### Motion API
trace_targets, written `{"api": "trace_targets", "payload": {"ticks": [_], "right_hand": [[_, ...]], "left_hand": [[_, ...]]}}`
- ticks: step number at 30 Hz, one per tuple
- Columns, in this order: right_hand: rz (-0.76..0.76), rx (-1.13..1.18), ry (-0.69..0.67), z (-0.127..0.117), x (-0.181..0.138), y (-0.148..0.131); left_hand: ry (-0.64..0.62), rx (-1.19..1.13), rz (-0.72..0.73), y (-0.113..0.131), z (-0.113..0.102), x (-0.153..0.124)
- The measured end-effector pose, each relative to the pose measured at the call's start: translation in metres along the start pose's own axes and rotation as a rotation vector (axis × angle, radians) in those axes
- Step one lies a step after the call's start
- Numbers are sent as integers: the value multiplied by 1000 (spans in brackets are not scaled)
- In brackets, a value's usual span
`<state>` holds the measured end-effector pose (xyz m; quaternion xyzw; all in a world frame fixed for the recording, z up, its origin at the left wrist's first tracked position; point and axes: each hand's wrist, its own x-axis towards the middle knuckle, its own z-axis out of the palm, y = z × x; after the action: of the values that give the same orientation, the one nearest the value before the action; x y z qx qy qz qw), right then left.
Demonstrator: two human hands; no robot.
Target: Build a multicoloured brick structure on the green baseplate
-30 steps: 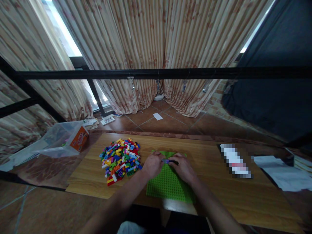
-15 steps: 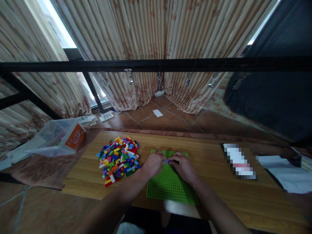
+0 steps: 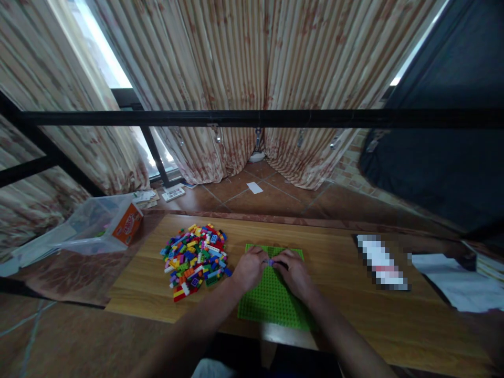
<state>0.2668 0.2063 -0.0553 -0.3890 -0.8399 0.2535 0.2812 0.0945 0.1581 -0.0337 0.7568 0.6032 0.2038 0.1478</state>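
One purple piece [image 3: 270, 262] is pinched by nearly closed left hand [image 3: 251, 269] and right hand [image 3: 294, 271]. One green baseplate [image 3: 271, 302] is seen beneath.

No txt legible; orange label [image 3: 128, 224] on clear box [image 3: 107, 243] too blurred.

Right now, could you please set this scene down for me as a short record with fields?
Left hand: fingers closed on a small purple piece
Right hand: fingers at the same piece, from the other side
Beneath both hands: green studded baseplate; whether the piece touches it, I cannot tell
Left of baseplate: heap of mixed-colour bricks
Right of baseplate: pixelated item, not identifiable
Surface: wooden table
Past the table's left end: clear plastic box with orange label
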Motion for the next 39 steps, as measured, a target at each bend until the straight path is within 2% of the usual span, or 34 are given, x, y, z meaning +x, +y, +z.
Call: {"api": "trace_targets", "payload": {"ticks": [6, 20, 27, 33, 39], "right_hand": [[-71, -110, 75, 9, -10, 5], [-117, -122, 104, 12, -14, 18], [-54, -59, 134, 8, -14, 17], [84, 83, 227, 3, -14, 18], [87, 108, 265, 5, -13, 19]], "left_hand": [[170, 25, -54, 8, 22, -19], [179, 7, -3, 9, 20, -23], [217, -28, -13, 7, 23, -24], [253, -81, -17, 7, 22, -25], [295, -101, -34, 8, 21, -25]]}}
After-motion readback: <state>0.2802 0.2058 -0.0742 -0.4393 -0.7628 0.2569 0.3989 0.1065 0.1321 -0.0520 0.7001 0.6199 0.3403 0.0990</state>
